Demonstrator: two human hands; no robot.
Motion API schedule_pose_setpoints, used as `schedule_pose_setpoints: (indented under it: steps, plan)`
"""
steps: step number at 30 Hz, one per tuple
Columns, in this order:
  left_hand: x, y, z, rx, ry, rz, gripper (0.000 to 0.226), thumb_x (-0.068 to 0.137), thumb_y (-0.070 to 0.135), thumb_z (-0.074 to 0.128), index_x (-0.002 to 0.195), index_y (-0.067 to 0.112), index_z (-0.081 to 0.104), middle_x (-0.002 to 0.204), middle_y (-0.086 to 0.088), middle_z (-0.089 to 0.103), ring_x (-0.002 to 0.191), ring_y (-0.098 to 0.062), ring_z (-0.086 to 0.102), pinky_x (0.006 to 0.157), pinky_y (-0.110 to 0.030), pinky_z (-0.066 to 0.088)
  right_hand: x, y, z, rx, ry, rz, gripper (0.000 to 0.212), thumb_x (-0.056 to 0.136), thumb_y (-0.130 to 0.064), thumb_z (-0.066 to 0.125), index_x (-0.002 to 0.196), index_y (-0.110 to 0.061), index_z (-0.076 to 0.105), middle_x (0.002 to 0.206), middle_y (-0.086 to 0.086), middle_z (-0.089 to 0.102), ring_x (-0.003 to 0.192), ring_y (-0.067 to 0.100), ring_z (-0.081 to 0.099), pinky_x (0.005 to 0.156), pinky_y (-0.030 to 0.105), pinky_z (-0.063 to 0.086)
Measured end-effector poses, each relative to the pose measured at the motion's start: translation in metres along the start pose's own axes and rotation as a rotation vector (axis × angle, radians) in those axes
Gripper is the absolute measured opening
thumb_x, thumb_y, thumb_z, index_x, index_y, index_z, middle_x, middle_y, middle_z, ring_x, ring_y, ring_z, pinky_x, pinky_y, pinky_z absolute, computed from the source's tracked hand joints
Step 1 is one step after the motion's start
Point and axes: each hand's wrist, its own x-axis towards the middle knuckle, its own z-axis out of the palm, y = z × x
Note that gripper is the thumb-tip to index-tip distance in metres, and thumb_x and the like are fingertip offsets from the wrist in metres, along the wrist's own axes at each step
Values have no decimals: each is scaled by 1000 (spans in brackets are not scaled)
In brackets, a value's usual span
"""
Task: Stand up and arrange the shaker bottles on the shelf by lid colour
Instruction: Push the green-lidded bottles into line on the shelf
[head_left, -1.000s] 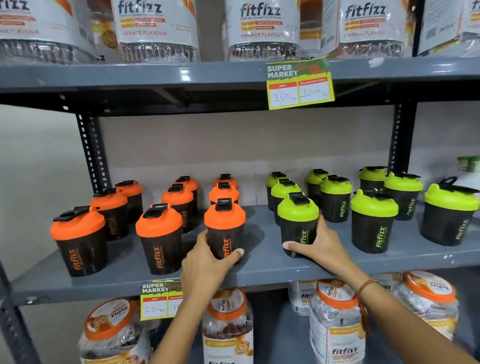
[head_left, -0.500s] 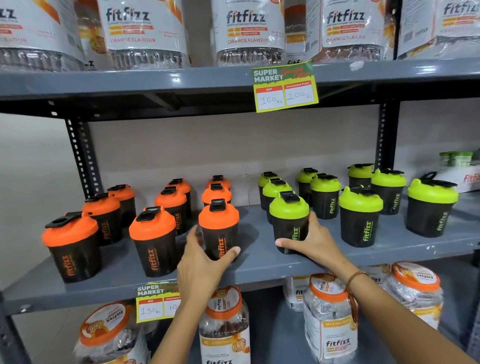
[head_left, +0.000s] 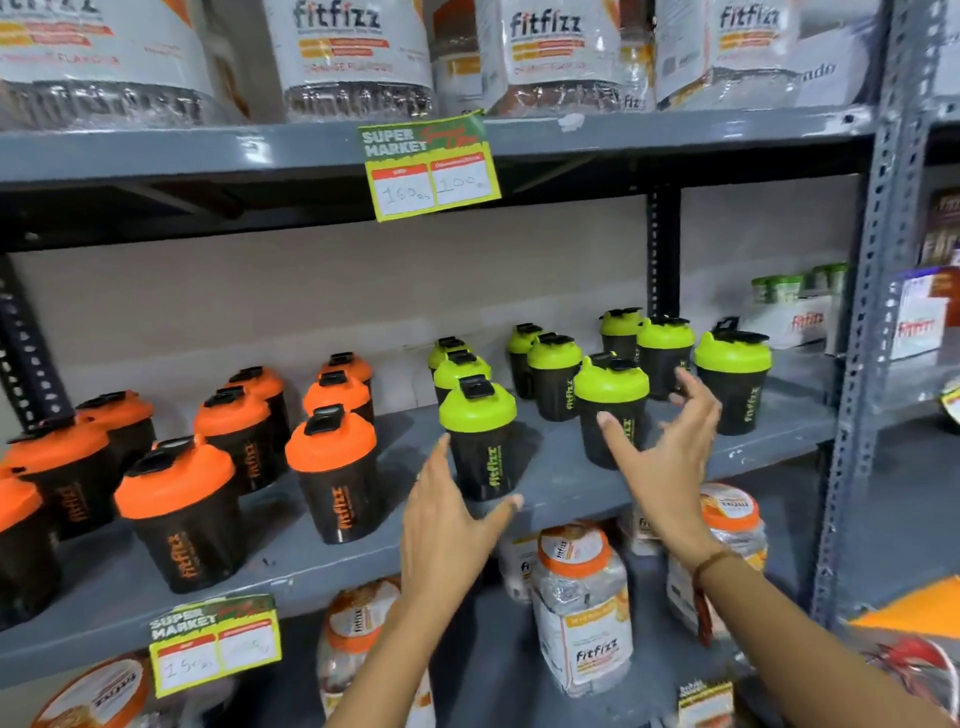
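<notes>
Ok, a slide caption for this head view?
Both hands, left and right, hover open before upright shakers sorted orange-left, green-right.

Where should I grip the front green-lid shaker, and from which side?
Grip the front green-lid shaker around its black body, below the lid, coming from the front. It stands upright at the shelf edge with its front unobstructed; the domed lid and flip cap look like a poorer hold. Both the left hand and the right hand are open.

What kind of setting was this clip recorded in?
Most likely a supermarket or shop aisle. Grey metal shelving carries "Super Market" price tags, rows of identical branded shaker bottles, and sealed fitfizz jars stocked above and below.
</notes>
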Motion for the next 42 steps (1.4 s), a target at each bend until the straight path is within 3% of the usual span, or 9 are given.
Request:
schedule_pose_setpoints:
  steps: [5,9,12,15,20,33,37,39,42]
  plan:
    - [22,-5,16,14,-100,-301,118,46,77,73,143,24,31,138,-4,56,124,-26,53,91,-35,43,32,45,-6,-213,-487,184,124,53,-81,70,150,-27,16,152,4,42,134,26,45,104,43,43]
    - [27,-9,22,2,-29,-348,110,40,80,69,134,30,41,123,7,65,115,-18,60,82,-32,42,49,66,-2,-290,-676,145,100,47,-82,69,123,-29,34,124,1,64,112,30,62,77,36,48]
    - [26,-6,28,9,8,-371,95,45,74,73,126,32,47,112,13,67,107,-15,62,76,-29,41,58,74,-1,-307,-731,109,91,45,-82,67,110,-25,40,114,3,68,105,31,65,80,42,54]
    - [25,0,32,67,55,-384,82,49,69,73,120,32,52,98,18,67,100,-13,65,73,-28,41,62,75,-4,-272,-762,92,88,49,-78,70,114,-24,45,116,3,69,107,31,65,83,44,54]
    - [23,7,36,120,67,-373,76,50,71,70,115,35,54,104,15,72,100,-14,66,75,-33,49,66,75,-6,-288,-771,83,82,56,-70,76,114,-20,45,116,6,68,108,33,63,83,43,53]
    - [19,14,36,204,42,-365,72,58,74,69,117,36,53,112,14,70,107,-17,63,73,-33,47,67,69,-9,-293,-802,73,82,60,-73,73,114,-20,44,116,5,67,108,32,63,85,46,53]
    - [17,11,35,183,44,-364,80,56,75,70,121,35,50,114,13,70,111,-18,60,80,-38,50,69,70,-14,-147,-805,117,96,54,-75,76,128,-23,43,129,-2,62,118,24,59,94,43,50]
    - [16,10,34,150,48,-369,86,54,76,71,125,33,48,116,13,68,113,-19,59,83,-40,50,67,73,-21,22,-712,145,102,55,-70,79,139,-26,42,134,-3,58,120,19,56,98,43,49]
    - [10,15,35,22,211,-345,78,55,68,78,118,34,47,111,10,65,108,-16,61,82,-38,49,63,84,-39,136,-365,-6,73,67,-67,73,125,-28,53,113,-5,58,101,12,57,84,36,53]
